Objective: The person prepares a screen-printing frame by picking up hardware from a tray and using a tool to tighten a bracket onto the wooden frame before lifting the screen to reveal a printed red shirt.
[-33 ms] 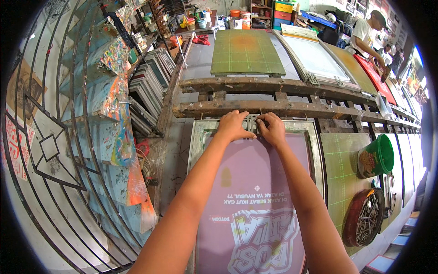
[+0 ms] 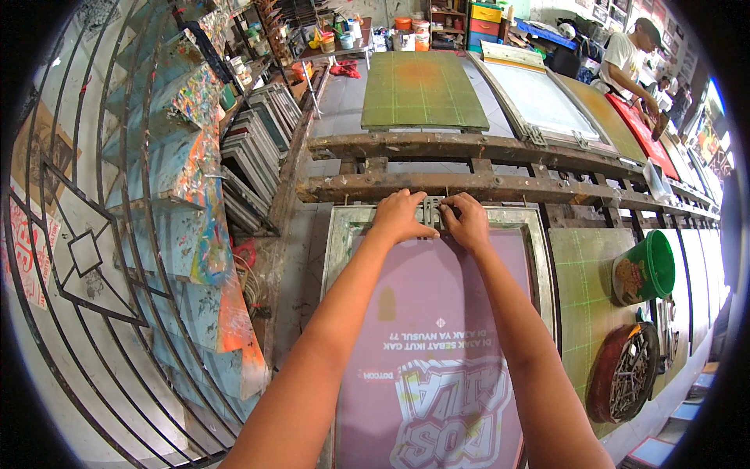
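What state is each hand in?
Left hand: spread at the metal clamp; grip unclear.
Right hand: curled at the clamp; grip unclear.

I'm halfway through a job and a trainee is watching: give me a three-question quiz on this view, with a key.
1. True or false: the left hand and the right hand are both at the metal fitting on the far edge of the screen frame.

2. Which colour is the mesh panel inside that frame?
A) black
B) pinkish purple
C) bright yellow

3. Fill the gap: the round tub of loose metal pieces sits to the ____ of the screen frame.

Key: 1 true; 2 B; 3 right.
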